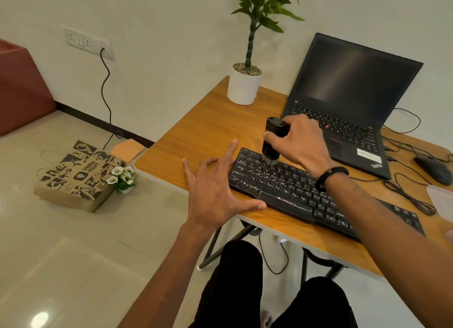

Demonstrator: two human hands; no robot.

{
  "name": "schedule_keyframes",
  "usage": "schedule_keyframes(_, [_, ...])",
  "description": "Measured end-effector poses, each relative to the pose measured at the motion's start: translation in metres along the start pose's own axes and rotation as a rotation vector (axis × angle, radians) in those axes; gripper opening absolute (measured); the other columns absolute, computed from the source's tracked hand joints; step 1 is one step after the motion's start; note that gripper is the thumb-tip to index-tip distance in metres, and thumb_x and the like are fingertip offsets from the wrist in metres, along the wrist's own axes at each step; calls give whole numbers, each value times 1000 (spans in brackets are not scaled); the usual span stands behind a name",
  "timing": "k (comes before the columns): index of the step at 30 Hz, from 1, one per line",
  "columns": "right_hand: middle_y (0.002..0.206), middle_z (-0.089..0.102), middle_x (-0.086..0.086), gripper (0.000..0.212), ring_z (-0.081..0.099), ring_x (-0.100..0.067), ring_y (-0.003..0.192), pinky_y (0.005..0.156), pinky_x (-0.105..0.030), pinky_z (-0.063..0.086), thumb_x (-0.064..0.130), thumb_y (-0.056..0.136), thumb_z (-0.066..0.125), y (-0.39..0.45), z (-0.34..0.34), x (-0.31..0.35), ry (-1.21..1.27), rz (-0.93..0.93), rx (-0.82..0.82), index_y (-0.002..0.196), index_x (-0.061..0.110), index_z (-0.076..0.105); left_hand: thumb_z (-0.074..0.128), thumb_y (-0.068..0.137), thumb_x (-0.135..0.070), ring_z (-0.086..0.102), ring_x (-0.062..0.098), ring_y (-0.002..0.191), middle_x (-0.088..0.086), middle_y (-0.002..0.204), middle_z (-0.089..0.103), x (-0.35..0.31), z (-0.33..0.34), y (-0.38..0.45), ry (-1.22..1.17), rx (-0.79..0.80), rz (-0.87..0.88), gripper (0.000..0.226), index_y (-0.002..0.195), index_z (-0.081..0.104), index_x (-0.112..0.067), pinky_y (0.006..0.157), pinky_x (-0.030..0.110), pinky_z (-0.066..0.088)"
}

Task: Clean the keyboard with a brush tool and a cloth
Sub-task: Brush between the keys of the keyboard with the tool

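— Head view: where's the brush tool (274, 138)?
— Upright in the right hand (300, 141), grip closed around it, bristles on the Zebronics keyboard (294, 192) keys at its left end.
— Left hand (215, 190)?
— Fingers splayed wide, empty, thumb touching the keyboard's front edge on the counter (196, 141).

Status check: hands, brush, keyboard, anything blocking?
Right hand grips brush tool, bristles on keyboard top-left keys. Left hand open, thumb at keyboard's front edge. No cloth visible. Nothing blocking.
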State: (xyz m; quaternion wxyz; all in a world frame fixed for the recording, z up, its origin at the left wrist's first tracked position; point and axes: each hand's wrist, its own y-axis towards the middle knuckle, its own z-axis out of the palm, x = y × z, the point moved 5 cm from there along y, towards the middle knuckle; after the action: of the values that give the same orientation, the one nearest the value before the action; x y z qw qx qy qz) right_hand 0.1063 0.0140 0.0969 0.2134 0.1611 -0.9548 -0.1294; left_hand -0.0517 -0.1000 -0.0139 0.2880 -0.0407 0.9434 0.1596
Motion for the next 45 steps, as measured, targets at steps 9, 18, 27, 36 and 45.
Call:
schedule_keyframes(9, [83, 71, -5, 32, 69, -23, 78, 69, -39, 61, 40, 88, 72, -3, 3, 1, 45, -6, -14, 93, 9, 71, 52, 47, -106, 39, 21, 145, -15, 148, 56, 1, 0, -1, 5, -13, 10, 144, 160, -17, -48, 123, 71, -2])
schedule_keyframes(18, [76, 70, -2, 35, 67, -23, 74, 71, -47, 60, 45, 86, 70, 1, 11, 13, 67, -13, -43, 88, 10, 73, 52, 48, -107, 39, 22, 147, -11, 147, 59, 2, 1, 0, -4, -21, 11, 144, 160, -17, -48, 122, 71, -2])
schedule_keyframes(27, [75, 71, -4, 36, 70, -22, 73, 69, -44, 62, 44, 86, 69, 6, 17, 22, 87, 11, -45, 87, 8, 72, 53, 49, -106, 39, 23, 146, -12, 146, 59, 1, 0, -2, 1, -32, 28, 144, 161, -14, -46, 122, 71, -1])
schedule_keyframes(36, [70, 67, -3, 36, 66, -25, 71, 70, -46, 60, 44, 83, 67, 7, 21, 34, 39, 27, -78, 83, 8, 70, 55, 50, -105, 41, 24, 145, -12, 143, 61, 1, 0, -2, 4, -53, 42, 144, 163, -9, -43, 122, 73, 1])
schedule_keyframes(45, [67, 66, -2, 33, 66, -26, 69, 71, -48, 60, 43, 82, 68, 9, 23, 47, 43, 25, -55, 76, 11, 67, 54, 49, -105, 41, 23, 145, -13, 141, 62, 1, 0, -1, 8, -48, 33, 144, 161, -14, -45, 122, 72, 0])
